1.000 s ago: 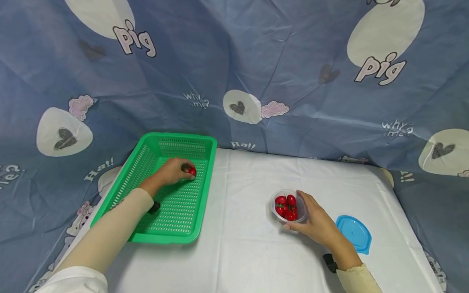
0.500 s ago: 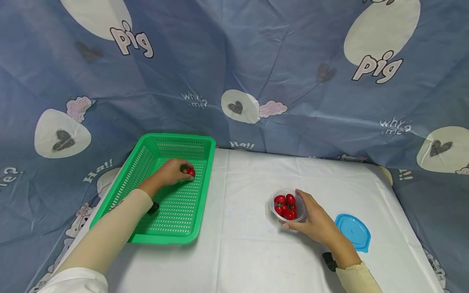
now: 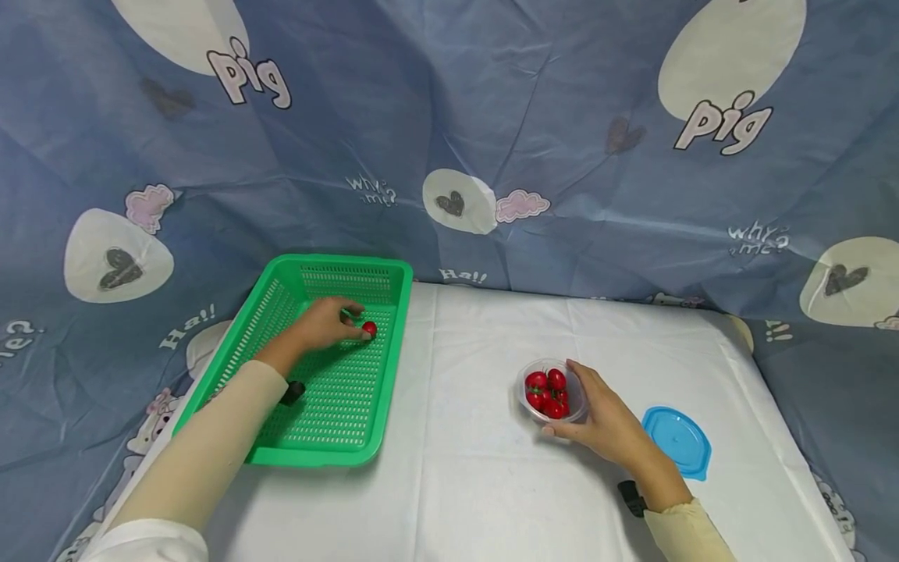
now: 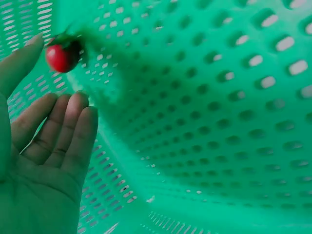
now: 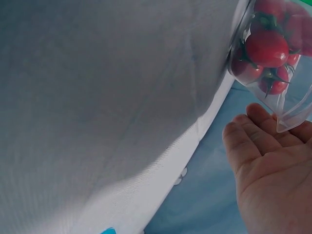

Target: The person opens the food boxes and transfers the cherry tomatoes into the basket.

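Observation:
In the head view a cherry tomato (image 3: 369, 330) lies on the floor of a green plastic basket (image 3: 392, 375), near its right wall. My left hand (image 3: 325, 324) is over the basket with its fingers spread away from the tomato, the thumb tip right beside it. The left wrist view has the red tomato (image 4: 62, 57) with its green stem beyond the parted thumb and fingers. My right hand (image 3: 605, 421) grips a small clear plastic container (image 3: 577, 400) between thumb and fingers. Several cherry tomatoes (image 5: 267, 48) fill part of it, showing through its wall in the right wrist view.
A blue lid (image 3: 677, 442) lies on the white tablecloth (image 3: 477, 484), right of the container. Behind the table hangs a blue patterned cloth (image 3: 351, 117), which also drops along both sides. The basket occupies the left of the table.
My left hand has let go of the cherry tomato, its fingers opening and lifting slightly off it. The right hand and the container stay in place.

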A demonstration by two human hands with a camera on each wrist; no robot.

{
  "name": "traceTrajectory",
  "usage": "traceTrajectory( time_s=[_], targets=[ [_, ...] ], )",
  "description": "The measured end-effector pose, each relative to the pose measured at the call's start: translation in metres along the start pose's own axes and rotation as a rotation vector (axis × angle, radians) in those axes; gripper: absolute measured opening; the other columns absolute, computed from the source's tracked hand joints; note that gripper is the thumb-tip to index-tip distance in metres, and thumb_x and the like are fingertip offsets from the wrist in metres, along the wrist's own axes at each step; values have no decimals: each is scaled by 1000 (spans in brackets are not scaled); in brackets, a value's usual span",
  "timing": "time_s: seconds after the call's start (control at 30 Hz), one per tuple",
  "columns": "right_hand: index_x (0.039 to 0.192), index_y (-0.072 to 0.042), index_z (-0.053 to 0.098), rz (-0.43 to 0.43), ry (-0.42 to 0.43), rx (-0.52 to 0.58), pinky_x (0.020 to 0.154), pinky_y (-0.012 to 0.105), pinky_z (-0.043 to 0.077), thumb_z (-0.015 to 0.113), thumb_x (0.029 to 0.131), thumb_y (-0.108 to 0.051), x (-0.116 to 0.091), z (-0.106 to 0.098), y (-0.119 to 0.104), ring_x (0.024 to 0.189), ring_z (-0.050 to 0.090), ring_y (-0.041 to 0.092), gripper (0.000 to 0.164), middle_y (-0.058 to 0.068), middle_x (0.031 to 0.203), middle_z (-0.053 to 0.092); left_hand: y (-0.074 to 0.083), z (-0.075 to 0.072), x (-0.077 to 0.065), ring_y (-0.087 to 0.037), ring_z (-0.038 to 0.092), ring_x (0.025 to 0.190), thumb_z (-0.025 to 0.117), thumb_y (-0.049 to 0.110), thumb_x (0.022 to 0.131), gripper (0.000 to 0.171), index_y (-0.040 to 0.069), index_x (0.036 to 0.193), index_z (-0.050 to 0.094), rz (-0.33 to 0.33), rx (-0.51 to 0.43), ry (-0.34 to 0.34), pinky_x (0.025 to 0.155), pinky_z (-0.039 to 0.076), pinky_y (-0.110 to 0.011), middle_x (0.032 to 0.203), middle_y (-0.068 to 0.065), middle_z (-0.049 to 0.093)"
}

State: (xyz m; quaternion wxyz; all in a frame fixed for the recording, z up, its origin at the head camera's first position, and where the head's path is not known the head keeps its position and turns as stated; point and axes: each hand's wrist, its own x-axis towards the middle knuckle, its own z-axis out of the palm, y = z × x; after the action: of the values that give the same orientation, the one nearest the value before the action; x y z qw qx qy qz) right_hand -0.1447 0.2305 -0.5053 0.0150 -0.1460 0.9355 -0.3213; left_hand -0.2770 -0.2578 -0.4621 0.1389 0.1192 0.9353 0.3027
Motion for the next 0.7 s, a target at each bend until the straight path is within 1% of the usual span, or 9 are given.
traceTrajectory(
  time_s=[0.07,0.13,0.23,0.33,0.43,0.5,0.6,0.7],
  targets=[
    [151,-12,28,-2,3,0,100,56,40,82,65,-59,0,0,0,134,38,32,113,8,148,37,3,-3,-1,-30,59,110,75,31,86,61,3,136,53,5,-7,11,81,53,-43,131,-17,55],
    [151,-12,28,-2,5,0,100,56,40,83,64,-59,0,0,0,134,39,31,113,8,147,37,6,-4,-2,-31,58,110,74,32,87,60,4,135,54,26,-5,37,81,52,-44,131,-16,55],
    [151,-12,28,-6,6,4,100,55,41,83,64,-58,1,0,0,133,39,30,112,7,147,38,14,-6,0,-30,59,109,73,35,87,58,5,134,55,72,5,110,83,52,-45,129,-14,57],
    [151,-13,28,-2,-1,3,100,55,41,83,65,-58,1,0,-1,133,39,29,112,6,147,38,30,-7,1,-28,59,106,71,40,87,57,7,131,58,136,50,187,85,50,-45,124,-12,59],
    [151,-13,27,8,-8,4,101,55,40,82,65,-59,1,0,-1,134,38,30,112,7,148,37,53,-5,1,-26,59,105,69,44,88,54,10,129,60,193,86,239,87,49,-44,120,-8,60],
    [151,-13,27,13,-12,11,102,55,39,82,65,-59,0,-1,-1,135,37,30,112,7,148,36,72,-1,1,-25,59,105,69,43,88,50,12,127,62,235,78,253,88,49,-43,118,-6,60],
    [151,-13,27,16,-11,16,102,55,38,83,65,-58,0,-1,-1,135,37,29,112,7,149,36,102,8,0,-20,59,104,71,41,87,45,16,123,64,303,37,253,87,49,-37,114,1,60],
    [152,-14,27,16,-7,18,102,55,39,83,65,-58,0,-1,-1,135,37,29,112,6,149,36,129,20,-1,-14,60,99,74,39,85,41,18,119,65,387,-26,221,86,50,-33,111,5,61]
  ],
)
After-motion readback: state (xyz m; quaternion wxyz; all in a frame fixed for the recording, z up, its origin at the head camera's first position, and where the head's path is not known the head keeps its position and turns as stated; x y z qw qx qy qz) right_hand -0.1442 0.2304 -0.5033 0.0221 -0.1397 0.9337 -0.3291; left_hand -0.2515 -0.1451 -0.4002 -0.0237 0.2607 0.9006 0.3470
